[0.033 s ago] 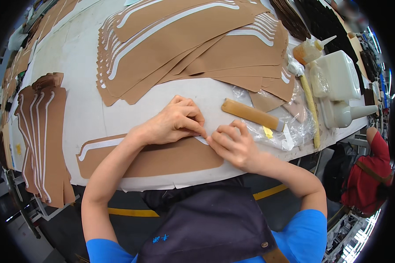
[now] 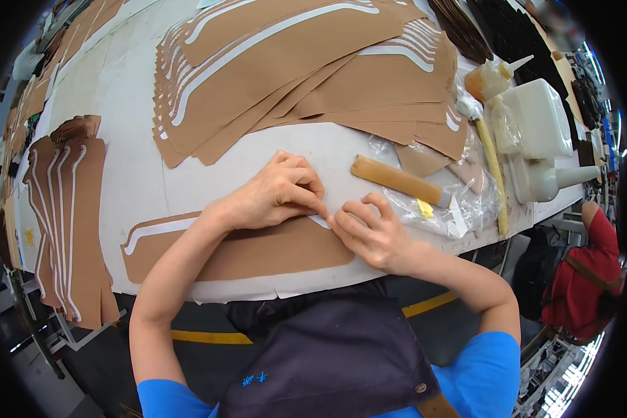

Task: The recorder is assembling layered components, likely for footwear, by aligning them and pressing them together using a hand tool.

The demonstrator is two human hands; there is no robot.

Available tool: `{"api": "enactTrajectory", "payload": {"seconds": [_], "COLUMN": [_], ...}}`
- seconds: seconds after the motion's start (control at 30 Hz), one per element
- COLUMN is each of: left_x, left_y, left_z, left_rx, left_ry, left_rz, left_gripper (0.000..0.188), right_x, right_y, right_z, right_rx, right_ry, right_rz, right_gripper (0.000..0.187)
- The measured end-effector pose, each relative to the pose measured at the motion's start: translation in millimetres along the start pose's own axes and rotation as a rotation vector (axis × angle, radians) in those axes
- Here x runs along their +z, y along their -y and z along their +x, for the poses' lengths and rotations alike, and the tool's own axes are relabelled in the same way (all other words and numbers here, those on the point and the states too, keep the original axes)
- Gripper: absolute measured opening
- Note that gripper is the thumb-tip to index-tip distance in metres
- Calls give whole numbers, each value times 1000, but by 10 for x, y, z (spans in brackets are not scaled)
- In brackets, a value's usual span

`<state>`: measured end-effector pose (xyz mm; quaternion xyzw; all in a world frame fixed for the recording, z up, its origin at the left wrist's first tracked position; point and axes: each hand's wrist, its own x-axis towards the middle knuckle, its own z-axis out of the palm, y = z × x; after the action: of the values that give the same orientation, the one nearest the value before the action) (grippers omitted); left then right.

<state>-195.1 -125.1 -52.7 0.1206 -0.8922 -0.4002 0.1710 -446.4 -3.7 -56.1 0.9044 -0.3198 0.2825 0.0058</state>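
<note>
A flat brown cut piece (image 2: 258,252) lies at the near edge of the white table (image 2: 132,125). A white strip (image 2: 161,227) runs along its upper edge. My left hand (image 2: 279,191) rests on the right part of that strip, thumb and forefinger pinched at its end. My right hand (image 2: 373,235) sits just to the right, with curled fingers. Its index fingertip meets the same strip end, touching my left thumb. The strip's tip is mostly hidden between the fingers.
A fanned stack of brown pieces with white strips (image 2: 292,70) fills the back; another stack (image 2: 63,209) hangs over the left edge. A wooden-handled tool (image 2: 397,180) lies on clear plastic. White bottles (image 2: 536,118) and a yellow stick (image 2: 494,174) stand right. A person in red (image 2: 585,272) sits beyond.
</note>
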Motion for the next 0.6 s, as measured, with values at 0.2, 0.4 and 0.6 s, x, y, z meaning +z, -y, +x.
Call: {"api": "enactTrajectory", "payload": {"seconds": [0.2,0.4,0.6], "left_x": [147,552,566], "left_y": [-424,-663,-680], "left_z": [-274,-466,-368], "left_rx": [-136,-188,-240], "left_ry": [-386,-426,-468], "left_rz": [338,548,542], "left_gripper": [23,34,33], "right_x": [-26,47,90], "right_y": [46,178,165], "right_z": [1,120,187], "right_rx": [198,458,244], "right_ry": [27,38,40], "right_rz": [222,342,118], "right_gripper": [41,41,48]}}
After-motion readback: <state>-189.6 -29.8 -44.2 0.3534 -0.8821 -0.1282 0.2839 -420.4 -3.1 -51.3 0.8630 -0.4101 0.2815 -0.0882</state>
